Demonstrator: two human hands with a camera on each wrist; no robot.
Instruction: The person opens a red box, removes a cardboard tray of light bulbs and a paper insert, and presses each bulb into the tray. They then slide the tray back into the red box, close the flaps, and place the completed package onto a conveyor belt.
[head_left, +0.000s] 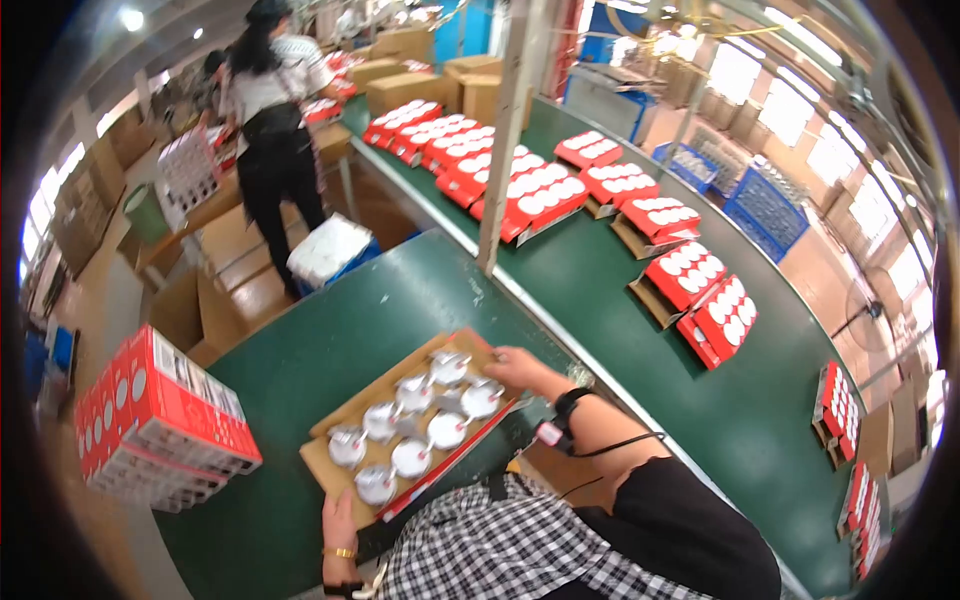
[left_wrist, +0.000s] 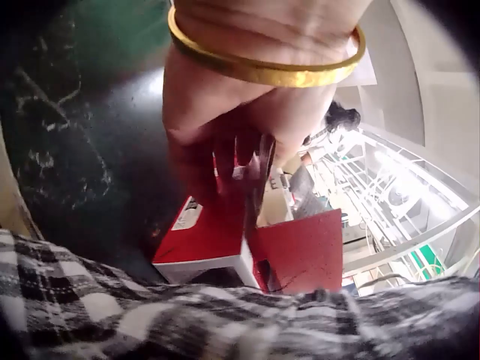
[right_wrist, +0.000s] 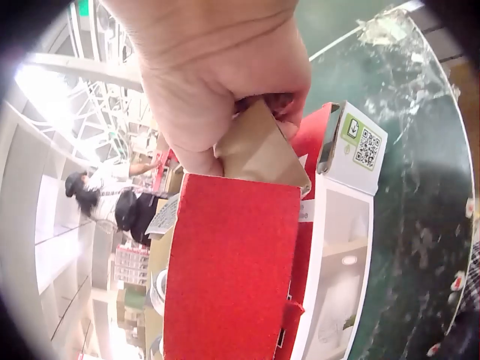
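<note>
An open cardboard box (head_left: 325, 470) with a red outside lies tilted on the green table near the body, holding several round white lamps (head_left: 447, 430) in two rows. My left hand (head_left: 340, 525) grips its near left corner; in the left wrist view the hand (left_wrist: 240, 127) has its fingers curled round the edge of the red box (left_wrist: 210, 240). At the far right corner my right hand (head_left: 520, 370) holds the box. The right wrist view shows the right hand (right_wrist: 232, 82) pinching a brown cardboard flap (right_wrist: 262, 150) beside a red panel (right_wrist: 232, 262).
A stack of red and white boxes (head_left: 165, 420) stands at the left of the table (head_left: 400, 290). Beyond a metal post (head_left: 505, 140), a green conveyor (head_left: 620, 370) carries several red boxes (head_left: 540, 200). Another person (head_left: 275, 130) stands at the back left.
</note>
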